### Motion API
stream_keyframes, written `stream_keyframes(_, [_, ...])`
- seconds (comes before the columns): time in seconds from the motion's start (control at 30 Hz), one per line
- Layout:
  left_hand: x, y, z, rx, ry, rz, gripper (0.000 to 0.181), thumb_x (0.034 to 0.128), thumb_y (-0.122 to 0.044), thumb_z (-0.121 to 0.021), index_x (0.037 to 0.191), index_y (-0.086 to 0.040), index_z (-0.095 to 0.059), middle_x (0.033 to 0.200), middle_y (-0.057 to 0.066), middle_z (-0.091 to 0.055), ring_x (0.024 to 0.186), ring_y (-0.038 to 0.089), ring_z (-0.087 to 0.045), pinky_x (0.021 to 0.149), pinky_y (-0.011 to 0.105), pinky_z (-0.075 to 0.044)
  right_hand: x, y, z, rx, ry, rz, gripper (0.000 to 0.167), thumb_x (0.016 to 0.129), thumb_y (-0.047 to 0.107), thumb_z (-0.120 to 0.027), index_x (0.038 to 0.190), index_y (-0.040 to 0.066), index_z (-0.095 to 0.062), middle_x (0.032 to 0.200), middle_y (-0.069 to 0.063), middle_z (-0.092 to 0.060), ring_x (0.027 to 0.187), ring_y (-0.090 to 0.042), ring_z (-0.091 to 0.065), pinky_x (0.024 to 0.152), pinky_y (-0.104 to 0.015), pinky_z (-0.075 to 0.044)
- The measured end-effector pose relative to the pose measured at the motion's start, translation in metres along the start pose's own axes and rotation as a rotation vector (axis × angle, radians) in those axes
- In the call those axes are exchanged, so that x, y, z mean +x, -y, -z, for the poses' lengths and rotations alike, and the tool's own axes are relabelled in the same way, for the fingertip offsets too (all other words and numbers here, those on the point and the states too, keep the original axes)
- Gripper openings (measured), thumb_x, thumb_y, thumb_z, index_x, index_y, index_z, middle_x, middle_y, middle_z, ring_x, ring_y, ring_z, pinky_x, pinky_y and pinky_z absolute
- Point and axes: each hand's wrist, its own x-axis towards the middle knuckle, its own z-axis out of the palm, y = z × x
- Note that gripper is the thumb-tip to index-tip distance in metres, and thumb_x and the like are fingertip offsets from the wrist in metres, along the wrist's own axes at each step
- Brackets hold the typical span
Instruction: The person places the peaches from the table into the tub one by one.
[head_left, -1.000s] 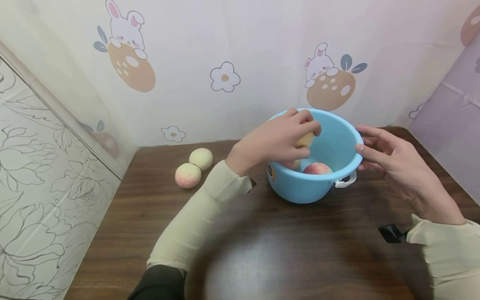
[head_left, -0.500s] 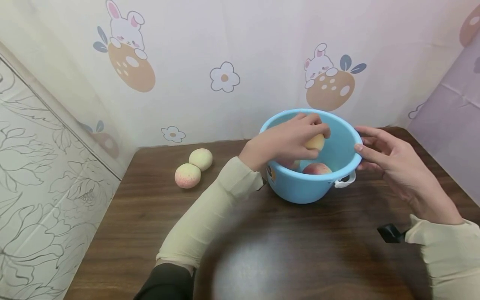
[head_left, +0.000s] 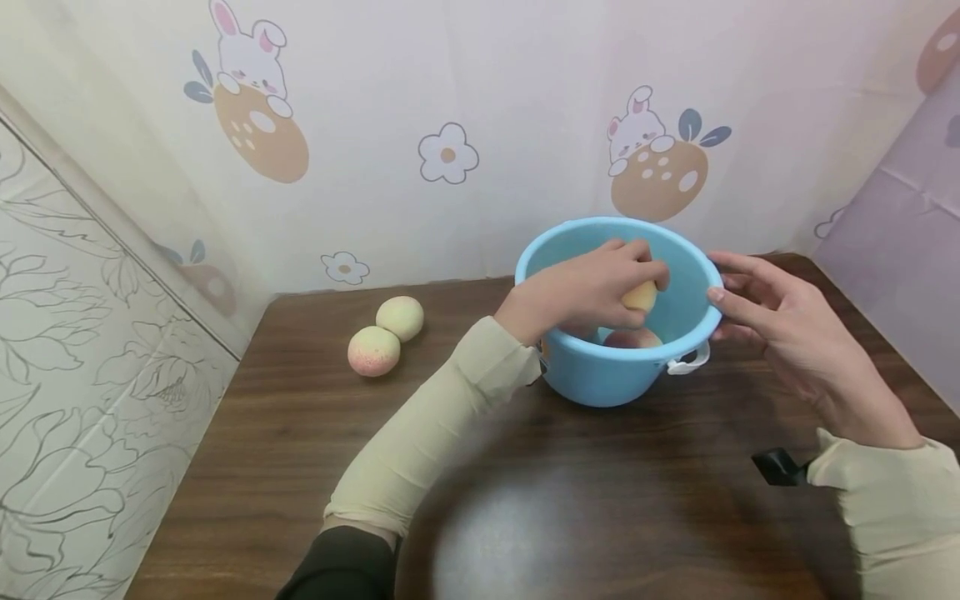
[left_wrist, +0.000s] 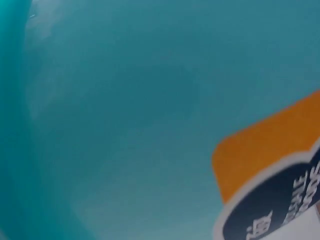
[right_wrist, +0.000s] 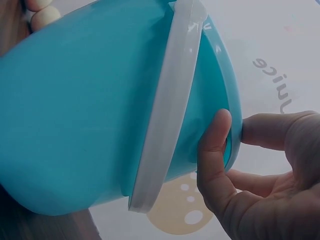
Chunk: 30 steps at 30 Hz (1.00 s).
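A light-blue bucket [head_left: 600,382] stands upright on the table. My left hand [head_left: 588,287] reaches over its near-left rim and grips a yellow peach [head_left: 642,297] inside, above another, redder peach [head_left: 633,338]. Fingers and palm cover part of the held fruit. On the bucket's right side, my right hand [head_left: 787,325] pinches the rim between thumb and fingers, as the right wrist view shows beside the white handle [right_wrist: 167,105]. Only the bucket's wall [left_wrist: 125,125] and an orange and dark label [left_wrist: 270,145] fill the left wrist view; the left hand is not seen there.
Two more peaches, one pinkish [head_left: 374,351] and one pale yellow [head_left: 400,318], touch each other on the left of the dark wooden table [head_left: 300,458]. Behind the table hangs a patterned curtain [head_left: 510,150], close to the bucket.
My left hand has moved right and slightly down with the peach, deeper into the bucket. The right hand keeps its place at the rim. The two peaches on the table stay put.
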Motion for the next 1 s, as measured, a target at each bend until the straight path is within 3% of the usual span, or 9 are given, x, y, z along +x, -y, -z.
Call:
stream_keyframes(0.33, [0.005,-0.005,-0.007,-0.024,0.049,0.02,0.037,0.1013,-0.033,-0.06,0.138,-0.029,-0.057,0.13,-0.005,-0.051,0.116,0.012,-0.044,0.094,0.023,-0.041,-0.001,-0.002,0.0,0.039,0.018,0.006,0.063,0.103,0.012,-0.064,0.16,0.014,-0.039,0.115,0.001,-0.059,0.092,-0.005,-0.07,0.071,-0.024,-0.062])
stream_keyframes(0.73, [0.008,-0.007,-0.01,-0.002,0.137,0.054,0.046,0.1036,-0.043,-0.059,0.149,-0.036,-0.05,0.142,-0.006,-0.049,0.125,0.013,-0.043,0.104,0.029,-0.041,-0.001,0.002,-0.001,-0.005,0.007,-0.007,0.064,0.103,0.015,-0.065,0.16,0.016,-0.039,0.119,0.0,-0.058,0.093,-0.005,-0.07,0.072,-0.023,-0.062])
stream_keyframes(1.0, [0.006,-0.008,-0.011,-0.015,0.161,0.069,0.049,0.1029,-0.045,-0.06,0.15,-0.039,-0.047,0.143,-0.006,-0.048,0.126,0.013,-0.043,0.106,0.031,-0.041,-0.001,0.003,-0.002,-0.08,-0.001,-0.013,0.064,0.103,0.02,-0.065,0.161,0.017,-0.038,0.118,0.002,-0.056,0.094,-0.003,-0.068,0.073,-0.022,-0.062])
